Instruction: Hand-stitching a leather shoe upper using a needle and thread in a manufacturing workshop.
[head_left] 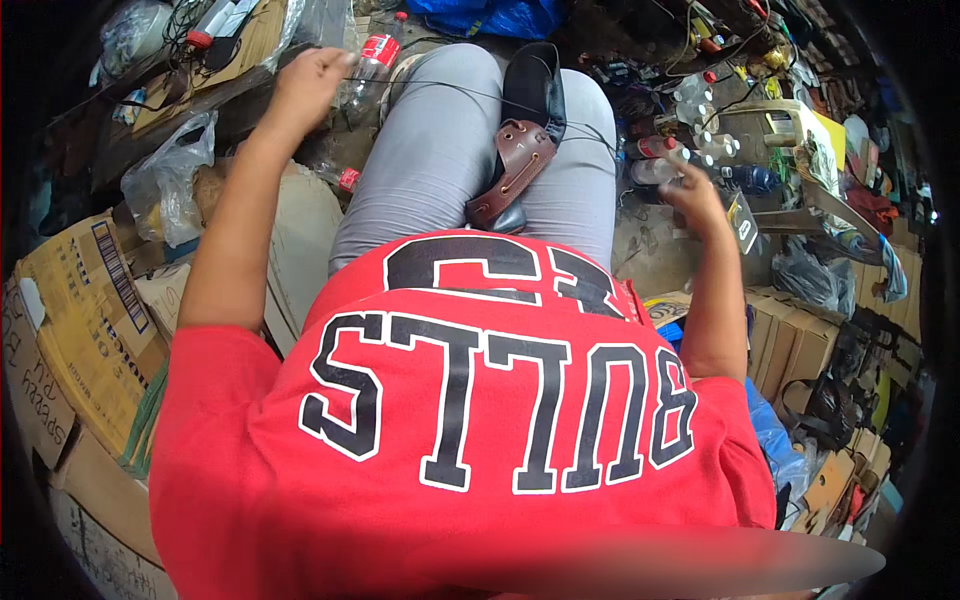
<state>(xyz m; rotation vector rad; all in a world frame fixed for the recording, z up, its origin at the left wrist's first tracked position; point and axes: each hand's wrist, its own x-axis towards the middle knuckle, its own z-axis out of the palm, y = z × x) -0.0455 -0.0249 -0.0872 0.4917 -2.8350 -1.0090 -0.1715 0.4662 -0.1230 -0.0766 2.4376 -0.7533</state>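
A shoe (535, 85) with a black upper and a brown leather piece (521, 165) with eyelets and lacing rests upright between my thighs. A dark thread (440, 82) stretches from the shoe over my left thigh to my left hand (308, 88). Raised out to the left, that hand is closed on the thread. My right hand (697, 203) is out to the right with bent fingers pinched together. Dark strands run from the shoe across my right thigh toward it; the grip on their end is slightly blurred.
A plastic bottle with a red label (380, 50) stands beside my left hand. Several bottles (690, 150) crowd the floor by my right hand, next to a pale plastic chair (790, 125). Cardboard boxes (95, 310) and a clear plastic bag (175, 180) lie at the left.
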